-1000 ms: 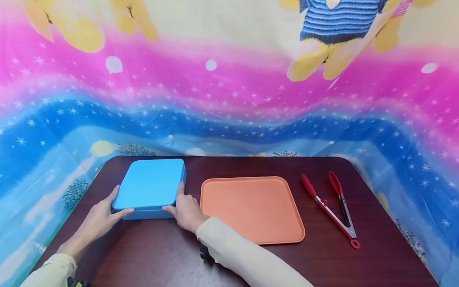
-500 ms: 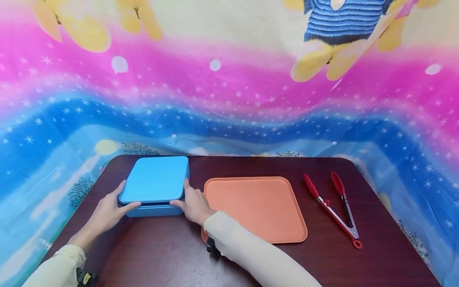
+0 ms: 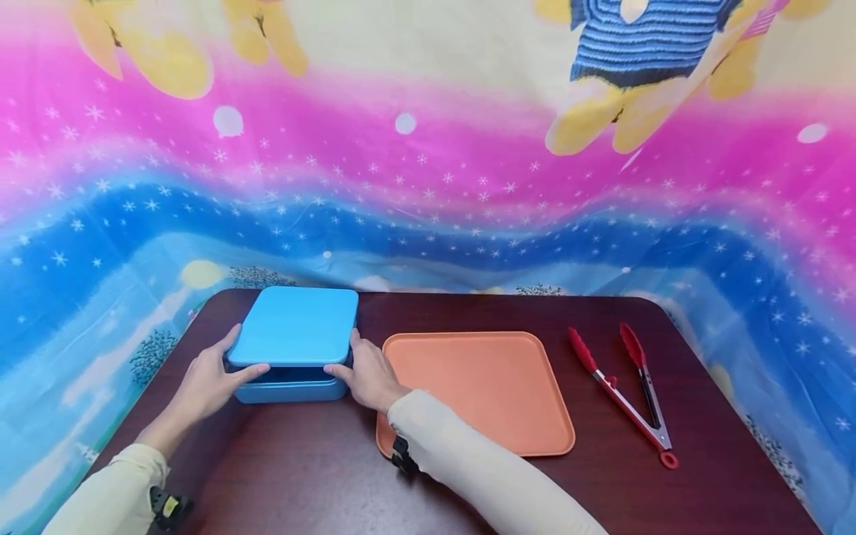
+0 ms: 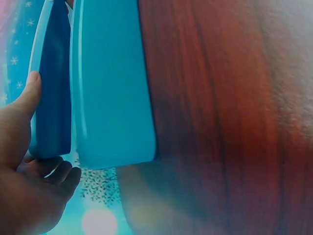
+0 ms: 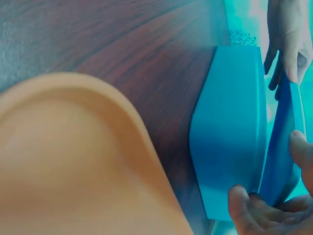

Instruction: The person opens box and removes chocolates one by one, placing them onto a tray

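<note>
We see a sky-blue box lid point(image 3: 299, 325) held over its matching box base point(image 3: 290, 391) at the left of the dark-red wood-grain table point(image 3: 281, 461), the front edge raised with a shadowed gap beneath. Our left hand point(image 3: 212, 375) grips the lid's left front corner, thumb along the rim and fingers partly curled below. Our right hand point(image 3: 366, 371) pinches the opposite corner, its fingers spread only as far as the lid needs (one fingertip lies by the base's wall; we cannot tell whether it touches). Just beside us, the orange tray point(image 3: 478, 394) lies under our right sleeve point(image 3: 481, 461); red-tipped tongs point(image 3: 627, 409) rest farther right, arms spread.
</note>
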### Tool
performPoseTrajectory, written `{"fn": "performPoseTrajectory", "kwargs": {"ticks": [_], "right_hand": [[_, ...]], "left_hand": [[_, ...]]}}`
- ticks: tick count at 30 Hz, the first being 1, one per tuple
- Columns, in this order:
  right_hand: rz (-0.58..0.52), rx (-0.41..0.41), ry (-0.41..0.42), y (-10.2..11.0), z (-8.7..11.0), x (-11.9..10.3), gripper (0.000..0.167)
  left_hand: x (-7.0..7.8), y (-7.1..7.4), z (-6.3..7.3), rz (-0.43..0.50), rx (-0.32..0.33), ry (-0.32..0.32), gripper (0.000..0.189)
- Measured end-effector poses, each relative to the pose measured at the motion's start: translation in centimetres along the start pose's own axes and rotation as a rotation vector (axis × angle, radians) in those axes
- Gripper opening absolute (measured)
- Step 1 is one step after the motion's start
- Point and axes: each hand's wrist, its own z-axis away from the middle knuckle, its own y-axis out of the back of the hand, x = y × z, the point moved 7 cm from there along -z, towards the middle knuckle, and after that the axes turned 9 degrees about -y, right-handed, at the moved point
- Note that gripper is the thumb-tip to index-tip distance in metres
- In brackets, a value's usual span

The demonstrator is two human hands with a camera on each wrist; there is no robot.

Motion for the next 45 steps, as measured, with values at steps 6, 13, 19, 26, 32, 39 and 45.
{"fn": "performPoseTrajectory", "kwargs": {"ticks": [6, 13, 19, 26, 32, 39, 45], "right_hand": [[-0.061, -0.001, 0.024, 1.3, 0.2, -0.1, 0.085], [-0.360, -0.088, 0.023, 1.5, 1.0, 0.6, 0.072], [-0.480, -0.047, 0.055, 2.2, 1.8, 0.6, 0.060], [-0.499, -0.024, 0.093, 1.9, 2.8, 0.3, 0.062], [-0.531, -0.053, 0.059, 1.3, 3.5, 0.5, 0.064], [-0.652, -0.127, -0.010, 1.0, 4.0, 0.3, 0.056], [-0.652, -0.220, -0.067, -0.1, 4.7, 0.4, 0.046]], "left_hand": [[1.4, 0.7, -0.2, 0.008, 0.056, -0.034, 0.099], [2.2, 1.0, 0.8, -0.006, 0.087, -0.044, 0.098], [2.3, 1.7, 1.5, 0.105, 0.080, -0.042, 0.081], [1.0, 3.6, 1.7, 0.226, 0.115, 0.036, 0.059], [-0.1, 3.7, 1.8, 0.225, 0.021, 0.072, 0.065], [-1.0, 4.0, 2.7, 0.182, -0.162, 0.038, 0.066], [-1.9, 4.3, 3.6, 0.160, -0.268, 0.041, 0.065]]}}
